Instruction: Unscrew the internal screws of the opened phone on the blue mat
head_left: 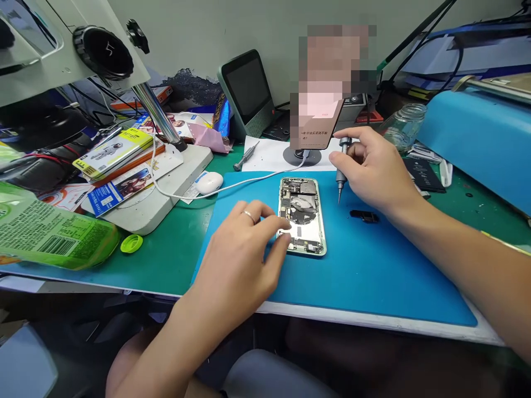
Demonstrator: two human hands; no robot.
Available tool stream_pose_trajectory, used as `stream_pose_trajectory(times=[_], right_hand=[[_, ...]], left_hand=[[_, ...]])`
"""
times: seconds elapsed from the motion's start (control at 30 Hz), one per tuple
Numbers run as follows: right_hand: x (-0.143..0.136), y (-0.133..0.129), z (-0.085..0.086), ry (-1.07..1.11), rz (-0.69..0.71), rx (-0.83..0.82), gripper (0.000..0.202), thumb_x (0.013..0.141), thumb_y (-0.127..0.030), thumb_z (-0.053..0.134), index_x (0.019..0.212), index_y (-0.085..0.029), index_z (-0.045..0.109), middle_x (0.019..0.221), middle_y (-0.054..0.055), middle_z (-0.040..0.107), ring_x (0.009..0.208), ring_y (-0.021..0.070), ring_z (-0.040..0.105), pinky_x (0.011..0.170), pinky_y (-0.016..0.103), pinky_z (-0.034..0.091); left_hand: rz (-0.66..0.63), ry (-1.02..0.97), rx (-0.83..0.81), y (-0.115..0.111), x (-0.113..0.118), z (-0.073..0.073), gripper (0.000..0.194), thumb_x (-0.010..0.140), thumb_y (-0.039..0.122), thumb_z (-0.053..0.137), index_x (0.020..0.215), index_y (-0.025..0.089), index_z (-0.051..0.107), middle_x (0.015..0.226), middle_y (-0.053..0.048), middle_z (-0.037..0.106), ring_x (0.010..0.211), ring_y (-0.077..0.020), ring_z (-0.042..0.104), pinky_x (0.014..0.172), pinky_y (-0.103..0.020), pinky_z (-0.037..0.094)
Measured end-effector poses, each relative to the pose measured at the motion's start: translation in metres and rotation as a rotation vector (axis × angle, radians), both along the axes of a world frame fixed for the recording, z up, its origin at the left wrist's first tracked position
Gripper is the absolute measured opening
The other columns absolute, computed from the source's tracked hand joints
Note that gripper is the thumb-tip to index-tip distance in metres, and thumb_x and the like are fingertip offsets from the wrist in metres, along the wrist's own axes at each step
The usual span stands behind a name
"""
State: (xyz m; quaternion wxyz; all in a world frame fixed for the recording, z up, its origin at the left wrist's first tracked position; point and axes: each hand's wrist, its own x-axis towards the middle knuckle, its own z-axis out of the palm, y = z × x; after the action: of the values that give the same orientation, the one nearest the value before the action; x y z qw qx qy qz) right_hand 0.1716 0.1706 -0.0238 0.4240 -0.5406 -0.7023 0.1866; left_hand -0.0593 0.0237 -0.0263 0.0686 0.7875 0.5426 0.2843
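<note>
A phone frame (302, 216) with its inner parts exposed lies on the blue mat (357, 276). My left hand (244, 249), wearing a ring, is at its lower left edge. Its thumb and index fingertips are slightly apart over that edge, with nothing visible between them; whether they touch the phone I cannot tell. To the right, my right hand (373, 166) grips a screwdriver (341, 176) by its grey handle. The screwdriver is near upright, tip down, above the mat and beside the phone. A small black part (364, 216) lies below my right hand.
Behind the phone, a propped smartphone (319, 130) stands on a round base with a white cable. Another screwdriver (246, 156) lies on white paper. A microscope stand (166, 190), white earbud case (208, 182) and green packet (53, 229) are left; a glass jar (404, 127) and blue machine (477, 138) are right.
</note>
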Motion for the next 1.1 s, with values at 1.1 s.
stream_pose_trajectory(times=[1.1], right_hand=[[-0.023, -0.044, -0.004, 0.167, 0.363, 0.095, 0.032, 0.091, -0.027, 0.080, 0.118, -0.033, 0.063, 0.094, -0.002, 0.072, 0.078, 0.0203, 0.074, 0.074, 0.037, 0.065]], left_hand=[[0.095, -0.010, -0.071, -0.012, -0.003, -0.027, 0.015, 0.107, 0.033, 0.061, 0.119, 0.028, 0.069, 0.112, -0.004, 0.066, 0.103, -0.0256, 0.061, 0.084, -0.041, 0.050]])
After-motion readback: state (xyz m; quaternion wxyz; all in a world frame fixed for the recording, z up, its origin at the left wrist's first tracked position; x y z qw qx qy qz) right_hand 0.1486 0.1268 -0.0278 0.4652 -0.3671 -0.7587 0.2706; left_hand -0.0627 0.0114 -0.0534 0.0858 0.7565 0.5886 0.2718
